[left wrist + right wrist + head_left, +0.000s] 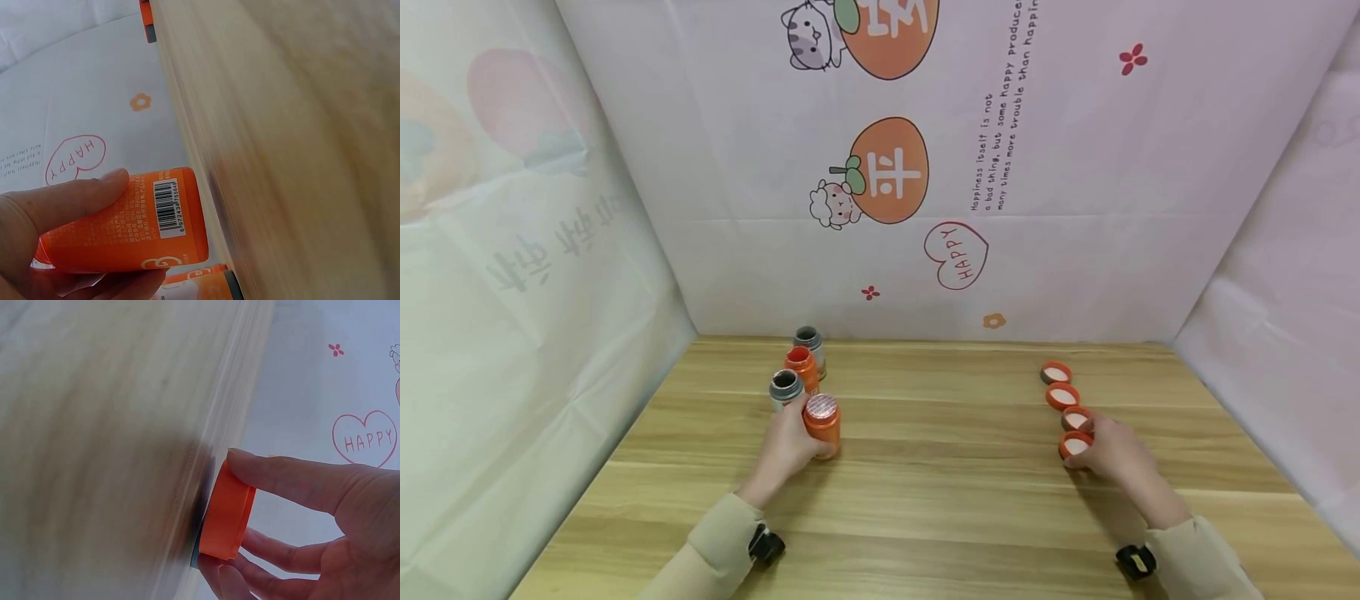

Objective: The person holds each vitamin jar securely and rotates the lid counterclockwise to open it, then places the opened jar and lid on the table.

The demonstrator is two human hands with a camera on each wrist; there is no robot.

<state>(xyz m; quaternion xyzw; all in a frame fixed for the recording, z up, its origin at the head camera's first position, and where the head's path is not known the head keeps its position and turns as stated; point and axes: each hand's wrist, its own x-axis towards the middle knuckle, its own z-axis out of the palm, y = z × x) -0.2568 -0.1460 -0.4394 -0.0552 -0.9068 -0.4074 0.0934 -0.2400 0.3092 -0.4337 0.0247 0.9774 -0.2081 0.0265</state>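
Observation:
My left hand (784, 443) grips an orange bottle (824, 429) with silvery foil across its mouth. The left wrist view shows the thumb along its label, near a barcode (169, 209). Behind this bottle stand a near grey-necked bottle (786, 385), an orange bottle (801, 363) and a far grey-necked bottle (808, 340), all without lids. Over on the right, my right hand (1116, 452) pinches the nearest orange lid (1075, 447) between thumb and fingers. Its pale inside faces up. In the right wrist view, the orange lid (226, 512) sits at or just above the tabletop; contact is unclear.
Three more lids lead away from the right hand: a near lid (1076, 419), a middle lid (1063, 397) and a far lid (1056, 373). The wooden table (940, 500) is bounded by a printed white back sheet (760, 250) and white side sheets.

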